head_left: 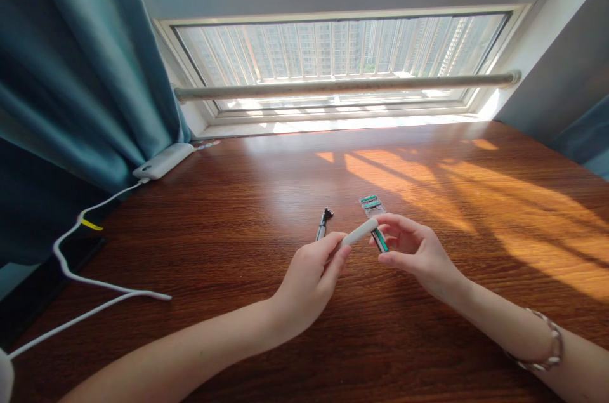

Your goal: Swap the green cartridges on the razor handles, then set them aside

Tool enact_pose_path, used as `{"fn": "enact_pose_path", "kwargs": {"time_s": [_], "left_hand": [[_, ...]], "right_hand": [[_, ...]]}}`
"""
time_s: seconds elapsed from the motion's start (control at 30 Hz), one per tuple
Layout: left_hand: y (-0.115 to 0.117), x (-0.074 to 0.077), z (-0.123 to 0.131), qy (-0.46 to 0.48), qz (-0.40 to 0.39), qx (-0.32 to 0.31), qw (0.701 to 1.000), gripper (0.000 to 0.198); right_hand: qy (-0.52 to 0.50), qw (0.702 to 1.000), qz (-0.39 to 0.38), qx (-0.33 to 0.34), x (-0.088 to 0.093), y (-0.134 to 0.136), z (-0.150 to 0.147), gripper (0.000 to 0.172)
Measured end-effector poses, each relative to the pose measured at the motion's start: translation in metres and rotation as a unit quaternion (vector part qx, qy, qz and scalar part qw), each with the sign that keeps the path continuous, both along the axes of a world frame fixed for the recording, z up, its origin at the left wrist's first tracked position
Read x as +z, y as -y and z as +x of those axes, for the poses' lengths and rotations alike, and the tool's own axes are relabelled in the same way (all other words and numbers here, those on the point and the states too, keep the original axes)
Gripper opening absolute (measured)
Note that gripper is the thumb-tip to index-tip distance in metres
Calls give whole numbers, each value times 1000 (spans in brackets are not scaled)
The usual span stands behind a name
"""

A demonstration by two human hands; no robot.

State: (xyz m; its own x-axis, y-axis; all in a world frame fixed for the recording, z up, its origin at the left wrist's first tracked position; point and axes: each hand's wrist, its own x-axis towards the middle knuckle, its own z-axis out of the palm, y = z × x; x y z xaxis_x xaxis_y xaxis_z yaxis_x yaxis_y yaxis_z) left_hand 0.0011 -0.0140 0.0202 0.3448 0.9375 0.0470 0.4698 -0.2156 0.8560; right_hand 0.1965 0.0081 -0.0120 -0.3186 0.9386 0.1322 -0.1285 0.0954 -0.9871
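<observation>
My left hand [309, 282] is closed around a pale stick-like handle [359, 233] that slants up to the right. At its far end is a green and black razor cartridge [380, 240], pinched between the thumb and fingers of my right hand [421, 251]. Whether the cartridge is fixed to the handle or only touching it I cannot tell. Just beyond my left hand lies a dark and silver razor handle [322, 225], partly hidden by that hand. Behind my right fingers, a clear plastic pack [372, 204] shows green razor cartridges inside.
The brown wooden tabletop [228, 225] reaches to the window, with sunlight across its right side. A white power strip [164, 162] sits at the far left by the blue curtain [95, 60]. Its white cable [90, 273] loops over the left edge area.
</observation>
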Motion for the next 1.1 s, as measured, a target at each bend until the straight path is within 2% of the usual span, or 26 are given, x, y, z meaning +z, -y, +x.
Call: {"fn": "enact_pose_path", "kwargs": {"time_s": [0.47, 1.1], "left_hand": [[0, -1, -1, 17, -9, -8, 1000, 24], [-1, -1, -3, -73, 19, 6, 997, 24]], "right_hand": [[26, 1000, 5, -16, 0, -1, 1, 38], [23, 1000, -2, -21, -1, -1, -1, 37]]}}
